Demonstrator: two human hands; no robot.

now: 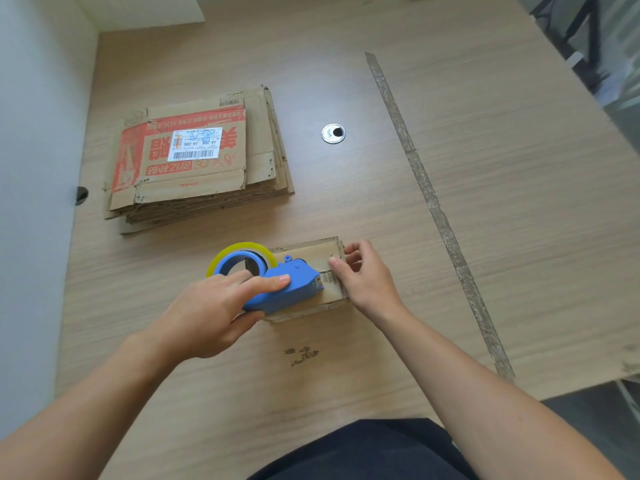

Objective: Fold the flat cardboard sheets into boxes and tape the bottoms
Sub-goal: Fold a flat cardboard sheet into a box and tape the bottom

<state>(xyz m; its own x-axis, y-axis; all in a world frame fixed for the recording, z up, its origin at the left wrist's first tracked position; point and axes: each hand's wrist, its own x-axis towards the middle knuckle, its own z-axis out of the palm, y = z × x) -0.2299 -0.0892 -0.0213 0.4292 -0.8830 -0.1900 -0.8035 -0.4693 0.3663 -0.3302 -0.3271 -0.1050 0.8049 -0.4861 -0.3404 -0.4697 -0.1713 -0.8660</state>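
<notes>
Taping box bottom, mid-table.
Left hand [207, 306] curled round tape dispenser [287, 280] on box [311, 252]; right hand [367, 282] pinches box's right end. Risk: box slides, tape wanders off seam or wrinkles.

Bare forearms [104, 386], black garment [360, 452]
</notes>
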